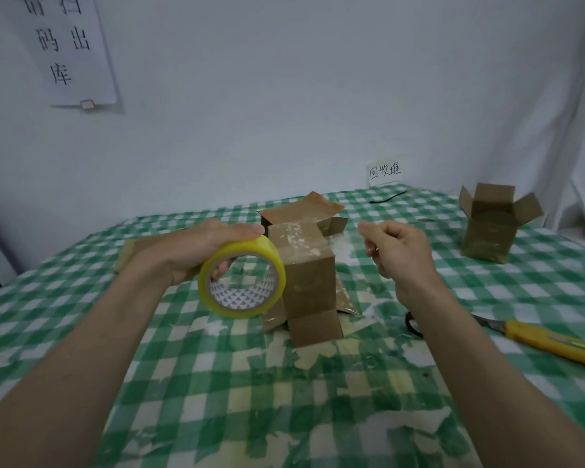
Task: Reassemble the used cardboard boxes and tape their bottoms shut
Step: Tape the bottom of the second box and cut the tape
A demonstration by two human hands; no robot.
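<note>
Cardboard box (pixel 306 275) stands at the middle of the table, on the green-and-white checked tablecloth (pixel 237 400). Its top face is closed, with scuffed white patches of old tape residue. Loose flaps spread out at its base onto the cloth. A glossy film, apparently clear tape, shows on its right side and on the flap below.

Tape roll (pixel 242 280), yellow-tinted with a printed white core, is held in the air just left of the box, its right edge overlapping the box's left side in view; contact cannot be told. Left hand (pixel 200 249) grips the roll from above and behind, thumb lying along the top of the roll, one fingertip visible through the core.

Right hand (pixel 397 253) is raised to the right of the box, apart from it, fingers loosely curled, thumb and forefinger brought near each other. Whether a strand of tape is pinched there cannot be told.

Behind the box: a second, flattened box (pixel 301 211) with flaps up. Far right: an upright open box (pixel 492 224), flaps splayed. A flat cardboard piece (pixel 132 253) lies behind the left wrist.

Near right: yellow utility knife (pixel 551 342) on the cloth; dark scissor handle (pixel 412 324) partly hidden by the right forearm.

Wall: small handwritten label (pixel 384 171), large paper sign (pixel 70 49) upper left.
</note>
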